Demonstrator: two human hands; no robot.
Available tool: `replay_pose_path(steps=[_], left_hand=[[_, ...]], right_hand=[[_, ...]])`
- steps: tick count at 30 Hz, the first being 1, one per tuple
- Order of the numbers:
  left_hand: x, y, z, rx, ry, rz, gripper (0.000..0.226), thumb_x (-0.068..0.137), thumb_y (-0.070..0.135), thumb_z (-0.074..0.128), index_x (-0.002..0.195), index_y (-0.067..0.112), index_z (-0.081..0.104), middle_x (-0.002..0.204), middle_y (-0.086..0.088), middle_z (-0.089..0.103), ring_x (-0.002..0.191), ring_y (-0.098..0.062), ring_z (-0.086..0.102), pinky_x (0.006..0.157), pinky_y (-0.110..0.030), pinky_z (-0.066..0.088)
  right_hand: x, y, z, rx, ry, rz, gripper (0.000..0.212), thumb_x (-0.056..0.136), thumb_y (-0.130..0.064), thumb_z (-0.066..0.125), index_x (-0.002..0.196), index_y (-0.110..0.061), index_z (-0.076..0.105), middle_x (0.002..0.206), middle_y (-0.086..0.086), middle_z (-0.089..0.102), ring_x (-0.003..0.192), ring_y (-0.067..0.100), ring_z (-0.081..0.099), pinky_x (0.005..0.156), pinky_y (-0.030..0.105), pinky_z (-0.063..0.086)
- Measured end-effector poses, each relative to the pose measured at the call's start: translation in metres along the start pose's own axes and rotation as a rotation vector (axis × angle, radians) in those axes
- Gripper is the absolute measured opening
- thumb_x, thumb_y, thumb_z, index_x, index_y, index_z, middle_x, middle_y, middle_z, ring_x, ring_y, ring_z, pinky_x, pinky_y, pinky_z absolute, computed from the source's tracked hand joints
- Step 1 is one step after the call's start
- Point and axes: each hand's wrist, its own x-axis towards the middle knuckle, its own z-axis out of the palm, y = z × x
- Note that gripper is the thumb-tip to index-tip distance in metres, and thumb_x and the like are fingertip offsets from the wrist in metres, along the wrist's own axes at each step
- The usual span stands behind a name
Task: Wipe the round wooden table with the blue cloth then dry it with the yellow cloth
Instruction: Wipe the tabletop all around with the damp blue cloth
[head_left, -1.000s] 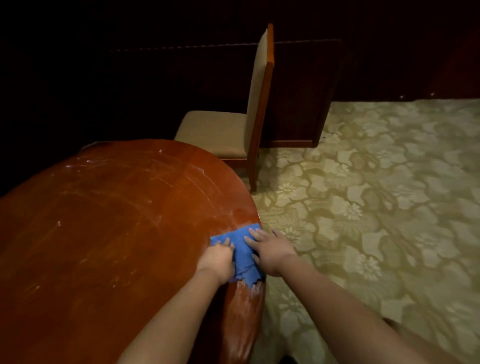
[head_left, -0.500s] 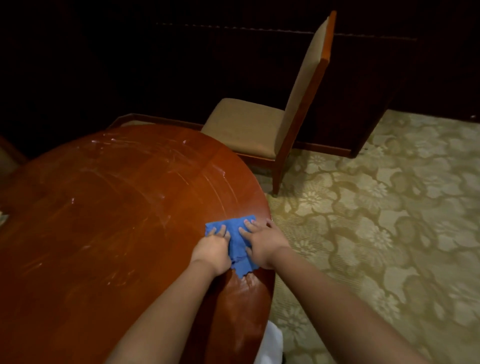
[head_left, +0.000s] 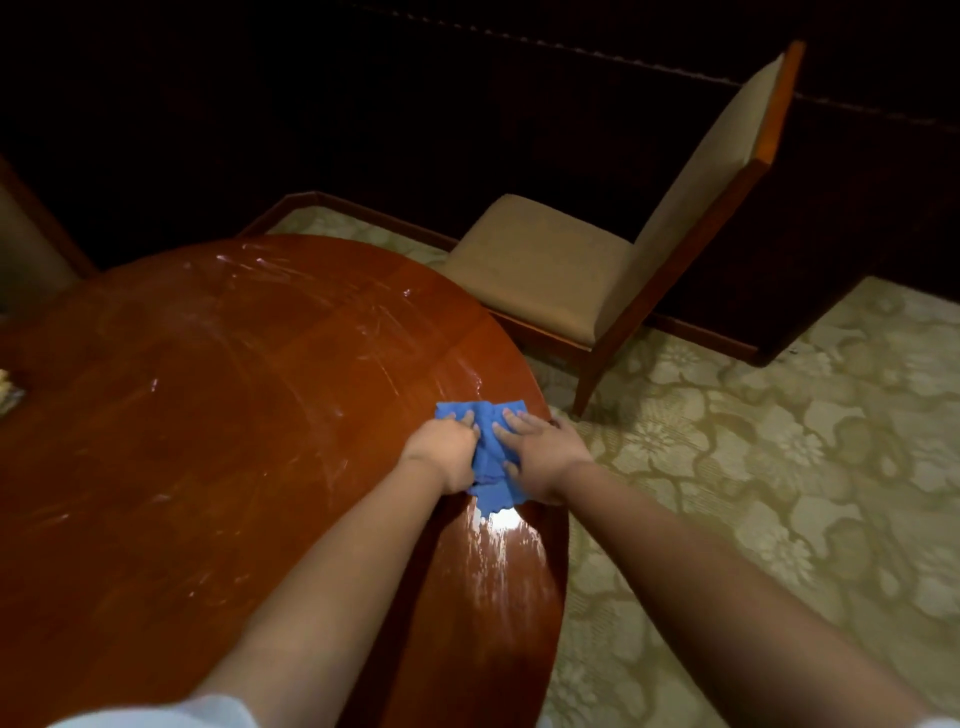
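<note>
At the far left edge a pale object (head_left: 9, 389) lies on the bench (head_left: 208, 441); what it is cannot be told. Wet streaks cross the round wooden top. The left hand (head_left: 441, 457) presses the blue cloth (head_left: 485, 447), fingers curled into its folds. The right hand (head_left: 540, 457) lies on the cloth with fingers spread nearly flat. The cloth sits at the bench's right rim, near a chair (head_left: 597, 270). Risk: a further rightward stroke could carry the cloth over the rim onto the carpet (head_left: 779, 467). No yellow cloth is identifiable.
</note>
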Motion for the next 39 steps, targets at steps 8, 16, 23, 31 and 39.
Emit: replay_pose_path(steps=[8,16,23,31,39], left_hand=[[-0.029,0.021,0.018,-0.102,-0.009,-0.088,0.065,0.096,0.032,0.047,0.152,0.013,0.018,0.16,-0.007,0.008,0.146,-0.026,0.014,0.113,-0.039,0.025],[-0.083,0.077,0.047,-0.089,-0.093,-0.11,0.062,0.099,0.034,0.039,0.151,0.008,0.017,0.159,-0.013,0.007,0.146,-0.031,0.014,0.115,-0.042,0.024],[-0.08,0.082,0.046,-0.075,-0.117,-0.113,0.061,0.099,0.032,0.04,0.151,0.009,0.019,0.16,-0.012,0.003,0.146,-0.031,0.01,0.115,-0.041,0.025],[-0.025,0.047,0.013,-0.088,-0.078,-0.102,0.064,0.098,0.029,0.043,0.152,0.012,0.014,0.16,-0.009,-0.001,0.147,-0.028,0.008,0.115,-0.038,0.024],[0.031,0.025,-0.017,-0.072,-0.042,-0.137,0.056,0.097,0.024,0.044,0.148,0.009,0.028,0.16,-0.012,0.005,0.145,-0.032,0.018,0.111,-0.041,0.03]], right_hand=[[-0.022,-0.001,0.005,-0.038,-0.056,-0.05,0.061,0.103,-0.039,0.034,0.155,-0.026,0.005,0.162,-0.001,-0.005,0.148,0.016,0.001,0.118,0.042,0.008],[-0.086,0.003,0.042,-0.087,-0.033,-0.211,0.06,0.102,-0.04,0.032,0.155,-0.023,0.008,0.162,0.003,-0.001,0.148,0.019,0.003,0.117,0.04,0.006],[-0.085,0.011,0.045,-0.113,-0.026,-0.239,0.061,0.101,-0.042,0.031,0.155,-0.024,0.008,0.162,0.0,0.0,0.148,0.017,0.002,0.118,0.044,0.002],[-0.032,0.022,0.013,-0.109,-0.008,-0.141,0.062,0.101,-0.043,0.028,0.155,-0.023,0.004,0.162,0.0,-0.003,0.148,0.016,0.0,0.118,0.045,0.002],[0.028,0.039,-0.017,-0.083,0.005,-0.092,0.062,0.101,-0.04,0.033,0.155,-0.024,0.006,0.162,-0.001,-0.002,0.148,0.015,0.002,0.118,0.044,0.007]])
